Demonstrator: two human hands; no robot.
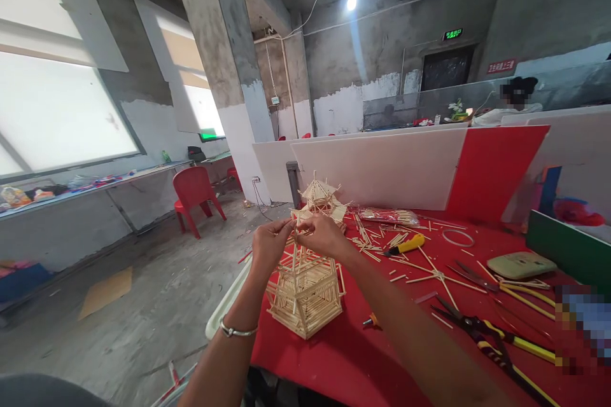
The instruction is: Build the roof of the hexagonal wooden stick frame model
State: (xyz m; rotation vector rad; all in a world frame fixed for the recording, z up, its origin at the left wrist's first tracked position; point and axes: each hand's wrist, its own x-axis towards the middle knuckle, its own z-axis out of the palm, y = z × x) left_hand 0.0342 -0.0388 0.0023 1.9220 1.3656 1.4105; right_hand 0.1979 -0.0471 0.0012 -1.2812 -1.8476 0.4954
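Stick framework (pixel 310 321), one: on red tabletop (pixel 353 353), just below your left hand (pixel 268 245) and right hand (pixel 323 234), both pinching its upright stick (pixel 294 264).

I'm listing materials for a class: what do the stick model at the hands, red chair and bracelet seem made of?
Stick model: probably bare wood or bamboo, matte; pale tan sticks.
Red chair: likely moulded plastic, smooth; one even colour throughout.
Bracelet: apparently polished metal; silvery with bright highlights.
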